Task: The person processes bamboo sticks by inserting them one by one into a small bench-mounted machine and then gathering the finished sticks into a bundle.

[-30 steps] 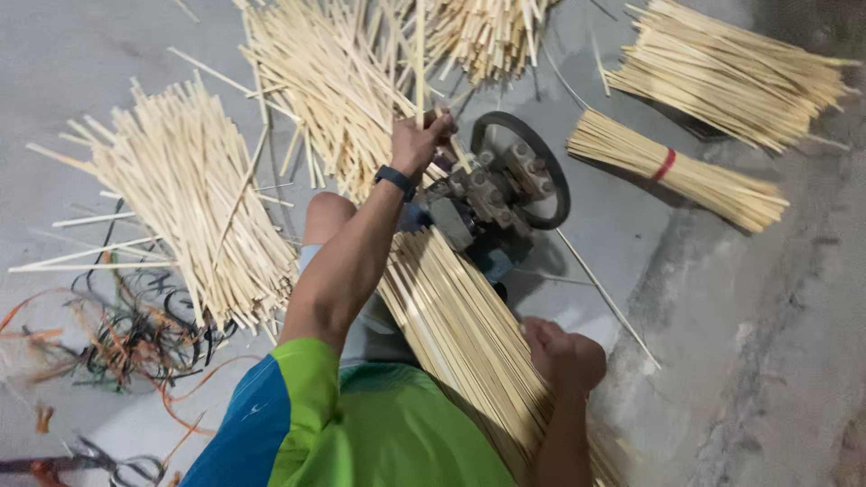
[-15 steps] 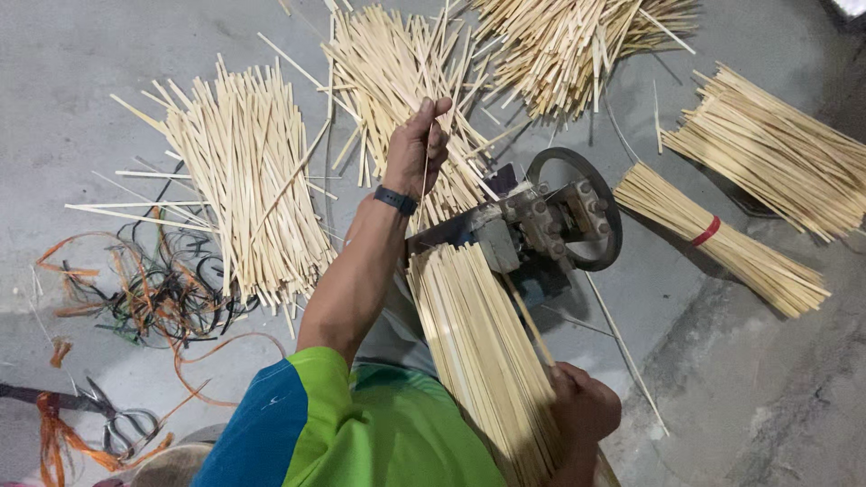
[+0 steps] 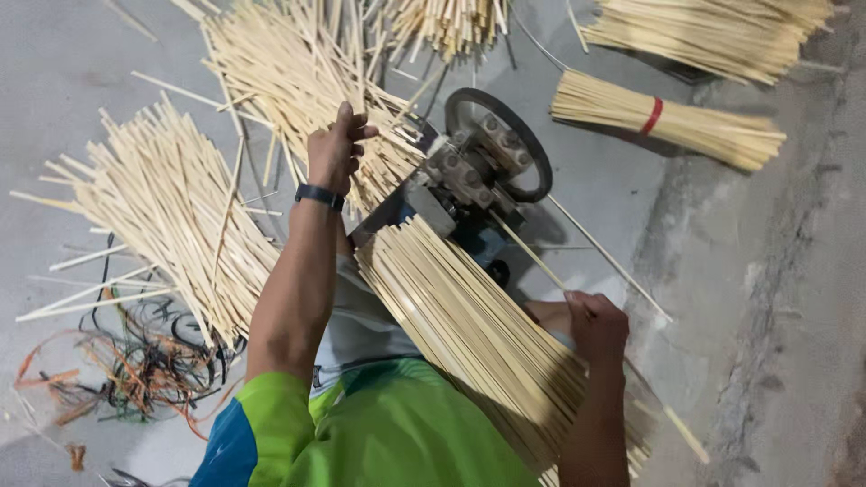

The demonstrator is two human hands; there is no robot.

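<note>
Left hand [image 3: 336,149] grasps sticks [image 3: 298,81]; right hand [image 3: 595,325] clenched on thin stick [image 3: 541,266].
Machine [image 3: 478,171] sits between hands; bundle [image 3: 478,334] beside right.

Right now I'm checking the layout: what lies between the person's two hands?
In the head view, the small machine and the bundle of sticks lie between left hand and right hand.

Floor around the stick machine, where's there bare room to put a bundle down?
Bare concrete floor shows at the far left beyond the loose stick pile, and a smaller patch lies between the machine and the red-banded bundle. Crowded: around the left hand, and the wire tangle.
</note>
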